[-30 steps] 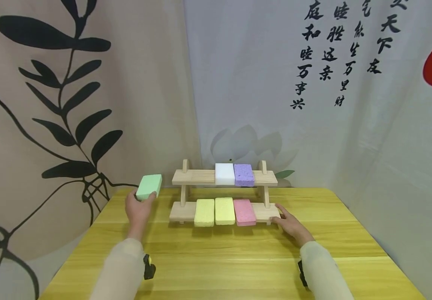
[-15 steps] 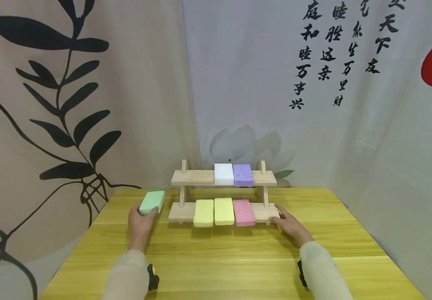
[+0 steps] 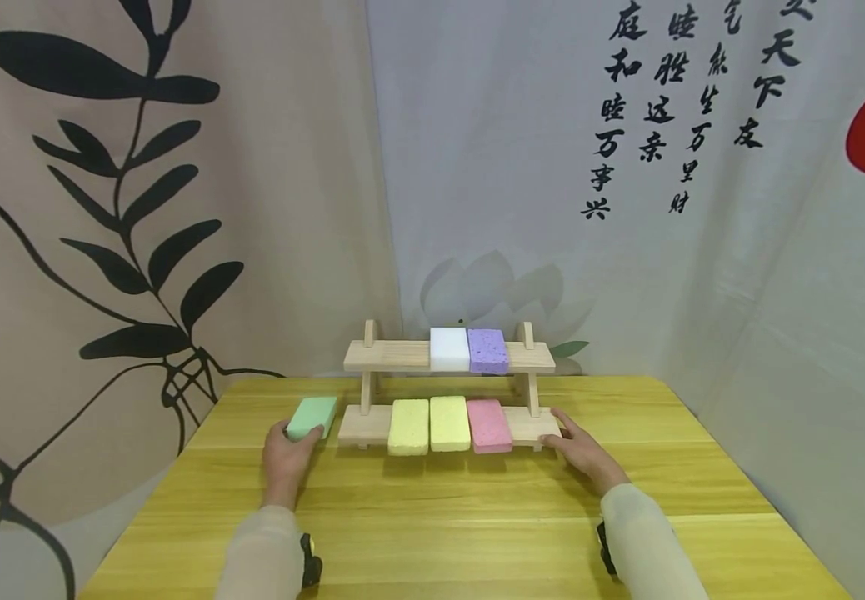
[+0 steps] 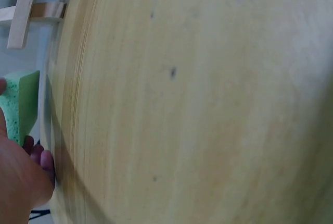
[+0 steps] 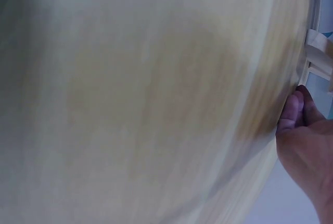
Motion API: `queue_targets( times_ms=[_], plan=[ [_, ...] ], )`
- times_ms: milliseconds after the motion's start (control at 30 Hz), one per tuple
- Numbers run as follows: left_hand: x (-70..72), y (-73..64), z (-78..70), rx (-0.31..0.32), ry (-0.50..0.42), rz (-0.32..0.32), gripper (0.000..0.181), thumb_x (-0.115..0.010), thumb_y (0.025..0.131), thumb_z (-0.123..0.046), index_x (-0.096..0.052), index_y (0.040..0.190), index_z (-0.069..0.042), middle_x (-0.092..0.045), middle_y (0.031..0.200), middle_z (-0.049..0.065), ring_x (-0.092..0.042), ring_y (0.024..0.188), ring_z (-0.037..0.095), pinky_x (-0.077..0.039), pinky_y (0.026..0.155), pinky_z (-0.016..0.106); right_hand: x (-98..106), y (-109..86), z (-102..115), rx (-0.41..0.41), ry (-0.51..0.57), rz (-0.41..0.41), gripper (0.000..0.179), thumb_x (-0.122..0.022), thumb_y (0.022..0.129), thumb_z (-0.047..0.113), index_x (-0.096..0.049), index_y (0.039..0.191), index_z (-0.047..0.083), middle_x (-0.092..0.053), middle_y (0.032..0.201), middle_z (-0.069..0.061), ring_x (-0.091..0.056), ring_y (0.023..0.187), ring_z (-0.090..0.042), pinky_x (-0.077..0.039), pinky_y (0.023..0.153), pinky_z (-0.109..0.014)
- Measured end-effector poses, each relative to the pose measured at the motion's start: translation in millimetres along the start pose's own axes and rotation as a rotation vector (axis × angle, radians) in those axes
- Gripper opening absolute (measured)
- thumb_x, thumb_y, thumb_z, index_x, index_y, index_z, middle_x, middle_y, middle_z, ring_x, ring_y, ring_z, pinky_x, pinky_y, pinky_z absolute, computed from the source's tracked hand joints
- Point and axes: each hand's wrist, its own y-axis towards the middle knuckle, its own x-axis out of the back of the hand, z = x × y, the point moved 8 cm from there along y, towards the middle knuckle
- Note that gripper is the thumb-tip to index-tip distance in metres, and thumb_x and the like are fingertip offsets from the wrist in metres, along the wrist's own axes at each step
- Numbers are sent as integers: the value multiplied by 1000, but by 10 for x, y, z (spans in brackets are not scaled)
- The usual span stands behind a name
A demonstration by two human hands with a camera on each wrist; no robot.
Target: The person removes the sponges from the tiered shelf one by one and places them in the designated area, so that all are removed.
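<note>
Green sponge (image 3: 312, 418) and left hand (image 3: 287, 465) have come lower and nearer the rack (image 3: 398, 355) since the earlier frame. Left hand pinches the sponge between thumb and fingers, just left of the rack; whether it touches the surface (image 3: 440, 525) is unclear. Right hand (image 3: 590, 457) grips the lower shelf (image 3: 528, 423) at its right end. Sponge likely light, soft, not slippery; hold gently by opposite sides. Left wrist view shows its pores, not made out from the head; only head view shows the pink sponge (image 3: 489, 426).
</note>
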Motion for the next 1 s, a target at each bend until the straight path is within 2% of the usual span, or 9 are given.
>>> queue_targets(
  times_ms=[233, 533, 667, 833, 1000],
  plan=[
    [-4, -9, 1, -14, 130, 17, 77, -69, 91, -34, -35, 141, 14, -45, 133, 34, -44, 119, 49, -41, 98, 60, 1, -22, -5, -5, -2, 3, 88, -62, 93, 50, -15, 160, 16, -24, 153, -36, -28, 139, -51, -28, 110, -61],
    [-3, 10, -3, -53, 213, 14, 76, -70, 87, -34, -41, 137, 16, -45, 127, 37, -37, 118, 51, -34, 97, 62, 8, 5, -13, -2, 18, 4, 89, -63, 93, 48, -15, 160, 15, -23, 153, -36, -29, 139, -50, -27, 110, -62],
    [-1, -16, -11, -44, 227, 39, 80, -68, 89, -34, -35, 140, 17, -39, 132, 39, -32, 123, 55, -29, 103, 64, 11, 25, -40, -7, 42, 3, 91, -64, 91, 51, -15, 160, 18, -24, 154, -34, -29, 140, -48, -27, 112, -59],
    [34, -39, -28, -36, 205, 59, 81, -64, 93, -37, -29, 145, 15, -31, 139, 41, -25, 128, 57, -24, 106, 66, 5, -6, 26, 17, 6, 2, 87, -62, 95, 47, -14, 160, 15, -23, 153, -37, -28, 138, -52, -28, 110, -62],
    [65, -10, -52, -33, 177, 54, 82, -61, 95, -41, -27, 148, 12, -30, 140, 40, -24, 131, 57, -25, 106, 67, -1, -42, 54, 3, 10, -2, 84, -63, 96, 43, -16, 160, 14, -23, 153, -37, -28, 139, -51, -29, 109, -62]
  ],
)
